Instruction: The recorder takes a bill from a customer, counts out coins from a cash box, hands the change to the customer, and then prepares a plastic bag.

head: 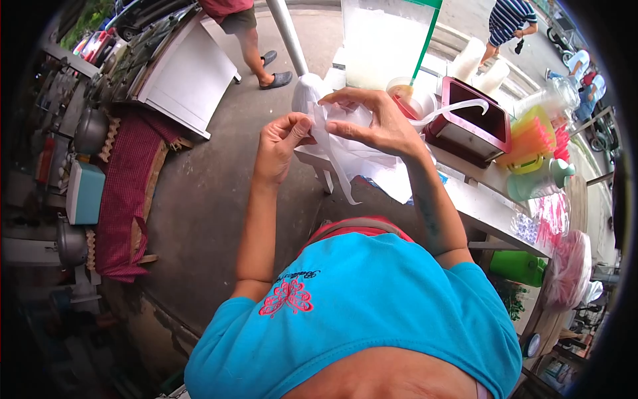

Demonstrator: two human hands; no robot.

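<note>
Both my hands are raised over the near end of a narrow white counter (491, 209). Thin white plastic (333, 159), which looks like a bag or strip, hangs between them and trails downward. My left hand (281, 144) pinches its edge between thumb and fingers. My right hand (379, 119) is curved around its other side, thumb and fingertips at the plastic; how firmly it grips is unclear. Just behind my fingers stands a white plastic-wrapped bundle (305, 92). To the right is a clear container (406, 97) with something red inside, and a white ladle handle (456, 107) reaches out beside it.
A large clear dispenser with green edges (389, 40) stands behind. Rightward are a maroon box (471, 119), stacked cups (468, 57), a yellow straw holder (531, 139) and a green jug (541, 179). A metal pole (289, 35) rises ahead. A person's legs (251, 52) and a cloth-covered bench (122, 199) are leftward.
</note>
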